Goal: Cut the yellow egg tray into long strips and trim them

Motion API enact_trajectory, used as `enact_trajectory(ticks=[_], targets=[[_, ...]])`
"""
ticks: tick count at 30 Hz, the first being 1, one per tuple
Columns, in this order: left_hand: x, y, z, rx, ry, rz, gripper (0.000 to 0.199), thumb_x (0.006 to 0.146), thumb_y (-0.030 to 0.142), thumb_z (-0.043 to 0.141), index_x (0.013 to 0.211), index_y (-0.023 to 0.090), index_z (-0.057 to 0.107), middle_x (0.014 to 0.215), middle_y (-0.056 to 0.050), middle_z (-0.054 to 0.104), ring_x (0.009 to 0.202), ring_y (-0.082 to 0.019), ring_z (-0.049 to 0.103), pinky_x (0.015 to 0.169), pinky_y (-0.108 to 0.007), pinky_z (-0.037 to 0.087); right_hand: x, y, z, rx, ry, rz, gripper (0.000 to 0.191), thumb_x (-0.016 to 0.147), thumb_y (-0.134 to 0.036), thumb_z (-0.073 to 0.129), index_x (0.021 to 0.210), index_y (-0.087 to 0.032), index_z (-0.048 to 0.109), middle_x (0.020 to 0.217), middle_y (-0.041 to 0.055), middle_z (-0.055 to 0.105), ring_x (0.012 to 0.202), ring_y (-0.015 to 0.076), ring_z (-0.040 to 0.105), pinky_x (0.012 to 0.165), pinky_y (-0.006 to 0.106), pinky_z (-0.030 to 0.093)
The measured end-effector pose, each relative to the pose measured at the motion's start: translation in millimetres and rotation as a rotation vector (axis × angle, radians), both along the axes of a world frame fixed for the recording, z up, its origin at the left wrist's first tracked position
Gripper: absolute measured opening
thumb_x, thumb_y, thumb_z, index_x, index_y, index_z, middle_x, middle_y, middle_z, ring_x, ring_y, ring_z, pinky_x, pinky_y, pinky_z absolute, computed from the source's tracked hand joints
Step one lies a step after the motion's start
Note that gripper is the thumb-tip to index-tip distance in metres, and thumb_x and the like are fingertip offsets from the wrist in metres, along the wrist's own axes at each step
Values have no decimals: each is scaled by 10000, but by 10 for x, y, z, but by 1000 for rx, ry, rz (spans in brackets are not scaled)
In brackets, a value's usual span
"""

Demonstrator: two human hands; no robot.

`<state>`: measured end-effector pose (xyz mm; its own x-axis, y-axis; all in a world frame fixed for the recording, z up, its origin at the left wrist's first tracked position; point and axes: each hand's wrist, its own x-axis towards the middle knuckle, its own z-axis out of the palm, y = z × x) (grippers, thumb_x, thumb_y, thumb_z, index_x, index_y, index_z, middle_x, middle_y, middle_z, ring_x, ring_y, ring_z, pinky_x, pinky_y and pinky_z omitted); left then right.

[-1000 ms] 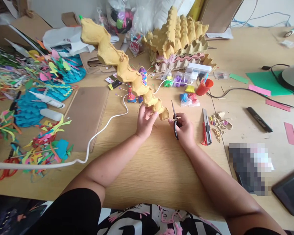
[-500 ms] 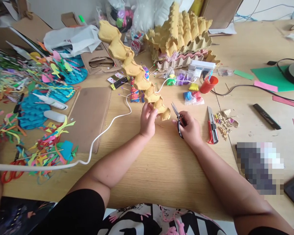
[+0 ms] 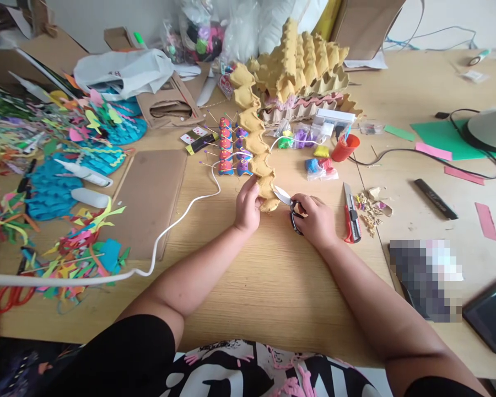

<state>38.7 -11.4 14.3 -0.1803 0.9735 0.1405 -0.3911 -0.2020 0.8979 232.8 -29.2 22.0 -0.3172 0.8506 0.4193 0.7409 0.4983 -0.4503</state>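
Note:
A long yellow egg-carton strip (image 3: 254, 122) runs away from me, its near end gripped by my left hand (image 3: 248, 207). Black-handled scissors (image 3: 296, 218) are in my right hand (image 3: 316, 220), fingers wrapped round the handles. Their blades point left and reach the right edge of the strip near its lower end. Just left of the strip stand painted red and blue carton pieces (image 3: 225, 146) with pins stuck in them.
Stacked egg trays (image 3: 301, 66) stand at the back. A red cutter (image 3: 351, 215), carton scraps (image 3: 374, 207) and a red cup (image 3: 345, 148) lie right. Cardboard (image 3: 149, 204), a white cable (image 3: 157, 242) and colourful paper scraps (image 3: 86, 237) are left.
The strip has swung from leaning left to nearly straight away from me, uncovering the painted pieces. The scissors have moved left and down, their tips now at the strip's edge.

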Motion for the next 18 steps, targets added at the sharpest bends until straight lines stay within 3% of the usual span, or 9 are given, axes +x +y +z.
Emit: enact_trajectory(ticks=[9, 18], targets=[[-22, 9, -65, 39, -37, -29, 480, 919, 541, 622, 1226, 199, 758, 1271, -82, 772, 1219, -254, 700, 874, -271, 601, 11, 13, -15, 97, -78, 38, 190, 961, -324, 627, 1103, -209, 681, 824, 46, 709, 767, 219, 627, 713, 319, 448], [-10, 12, -66, 35, -47, -36, 477, 909, 555, 611, 1205, 217, 768, 1229, -68, 783, 1146, -232, 718, 891, -277, 604, 9, -6, 11, 117, -138, 3, 229, 994, -378, 604, 1114, -200, 682, 858, 65, 726, 799, 229, 632, 715, 331, 432]])
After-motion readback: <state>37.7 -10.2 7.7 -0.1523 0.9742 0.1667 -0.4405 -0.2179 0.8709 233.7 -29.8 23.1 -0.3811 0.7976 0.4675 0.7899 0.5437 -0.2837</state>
